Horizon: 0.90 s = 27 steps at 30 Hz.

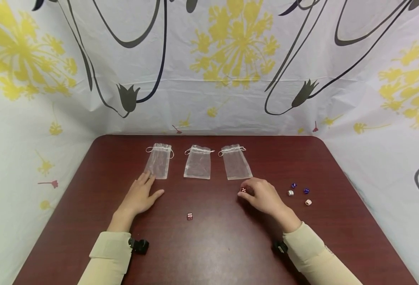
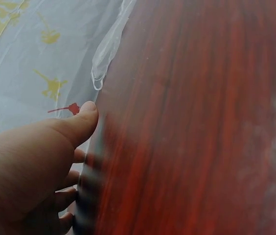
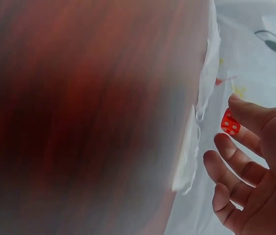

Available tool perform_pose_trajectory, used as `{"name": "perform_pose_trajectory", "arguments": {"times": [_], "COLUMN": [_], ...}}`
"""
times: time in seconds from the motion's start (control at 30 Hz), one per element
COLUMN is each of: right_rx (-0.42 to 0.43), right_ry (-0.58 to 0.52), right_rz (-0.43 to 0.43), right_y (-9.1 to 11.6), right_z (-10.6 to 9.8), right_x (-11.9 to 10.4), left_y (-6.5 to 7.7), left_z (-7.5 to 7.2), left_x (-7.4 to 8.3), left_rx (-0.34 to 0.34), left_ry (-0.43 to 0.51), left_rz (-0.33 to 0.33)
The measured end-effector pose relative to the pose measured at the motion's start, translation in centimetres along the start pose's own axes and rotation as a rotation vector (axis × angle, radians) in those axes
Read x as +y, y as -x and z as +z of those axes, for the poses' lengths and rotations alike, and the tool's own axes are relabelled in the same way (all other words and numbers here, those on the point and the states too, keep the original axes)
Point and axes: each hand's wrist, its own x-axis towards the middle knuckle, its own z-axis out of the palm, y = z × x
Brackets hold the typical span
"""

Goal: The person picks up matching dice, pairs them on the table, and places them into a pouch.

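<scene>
Evidently, the step in hand is holding one red die, which is pinched between the thumb and forefinger of the right hand, just in front of the near edge of the right pouch. The other right fingers are loosely bent and apart. A light pinch on opposite faces should suit so small a cube; squeezing near a corner could make it spin out. Whether it touches the table, I cannot tell.

The left hand has its fingers extended and its thumb spread away, fingertips at the near end of the left pouch; whether they press it or hover is unclear. Flat fingers there would best steady the thin fabric.

For moving, the widest room lies between the hands and toward the person, with the second red die to be skirted. The middle pouch stands apart from both neighbours by narrow gaps. To the right, two blue dice and two white dice leave the right wrist less slack. Beyond the pouches, the far edge is near, with the patterned cloth behind it.
</scene>
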Motion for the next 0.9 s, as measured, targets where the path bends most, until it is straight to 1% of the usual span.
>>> {"name": "perform_pose_trajectory", "arguments": {"times": [0.13,0.27,0.5,0.67,0.9], "right_rx": [-0.019,-0.057,-0.097,-0.136,-0.213], "right_ry": [-0.012,-0.030,-0.056,-0.076,-0.073], "right_rz": [-0.051,-0.092,-0.127,-0.167,-0.205], "right_y": [-0.1,-0.1,-0.4,-0.8,-1.0], "right_z": [0.8,1.4,2.1,2.8,3.9], "right_x": [-1.3,-2.5,-4.3,-5.5,-6.5], "left_y": [0.0,0.0,0.0,-0.2,-0.1], "left_z": [0.0,0.1,0.0,0.0,0.1], "left_x": [-0.1,-0.1,-0.1,-0.2,-0.2], "left_rx": [0.000,0.001,-0.001,0.002,0.004], "left_ry": [0.000,0.007,0.013,0.009,0.007], "left_rz": [0.001,-0.001,0.001,0.006,0.005]}}
